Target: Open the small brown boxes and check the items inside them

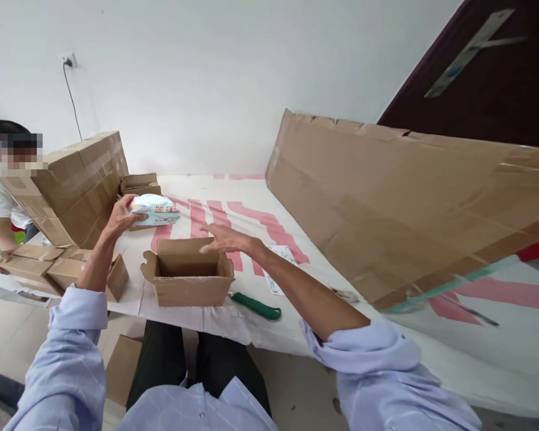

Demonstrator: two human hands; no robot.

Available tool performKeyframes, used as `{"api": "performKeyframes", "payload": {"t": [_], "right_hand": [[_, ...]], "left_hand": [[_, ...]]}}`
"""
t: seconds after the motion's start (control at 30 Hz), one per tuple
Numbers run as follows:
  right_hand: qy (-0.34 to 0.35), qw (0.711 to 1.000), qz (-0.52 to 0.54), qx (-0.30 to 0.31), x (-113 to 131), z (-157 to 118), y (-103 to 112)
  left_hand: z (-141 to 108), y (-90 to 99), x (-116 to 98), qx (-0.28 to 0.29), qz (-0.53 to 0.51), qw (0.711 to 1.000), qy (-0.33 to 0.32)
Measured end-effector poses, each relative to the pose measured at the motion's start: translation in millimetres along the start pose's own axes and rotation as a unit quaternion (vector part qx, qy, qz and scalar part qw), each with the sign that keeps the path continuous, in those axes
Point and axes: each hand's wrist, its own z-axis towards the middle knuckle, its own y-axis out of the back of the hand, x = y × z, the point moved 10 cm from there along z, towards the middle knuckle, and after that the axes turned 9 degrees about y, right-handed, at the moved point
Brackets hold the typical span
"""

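Note:
My left hand (122, 216) grips one end of a light-blue and white soft pack (155, 211), held above the table behind and to the left of an open cardboard box (191, 290). The box stands near the front edge of the table, its flaps up and its inside showing no contents. Over the box's back right corner is my right hand (227, 238), fingers spread, with nothing in it. A green-handled tool (257, 305) lies just right of the box.
Closed cartons (31, 261) line the left side below a tall carton stack (87, 179). Behind them sits a small open box (140, 182). A person (4, 197) is at far left. A large cardboard sheet (399, 209) leans at right; printed paper (276, 284) lies mid-table.

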Motion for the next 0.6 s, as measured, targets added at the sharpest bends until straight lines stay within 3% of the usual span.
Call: {"api": "performKeyframes", "payload": {"t": [0.1, 0.27, 0.43, 0.6], "right_hand": [[-0.081, 0.99, -0.056, 0.097, -16, -14, -23], [-0.099, 0.986, -0.11, 0.071, -23, -18, -16], [-0.127, 0.982, -0.134, 0.049, -49, -26, -4], [-0.123, 0.982, -0.144, -0.012, -68, -17, 17]], "left_hand": [[23, -17.7, 47, -0.014, 0.062, 0.997, 0.039], [53, -49.2, 104, -0.011, 0.149, 0.985, 0.087], [70, -64.0, 132, 0.012, 0.214, 0.972, 0.099], [67, -59.4, 154, 0.032, 0.272, 0.952, 0.135]]}}
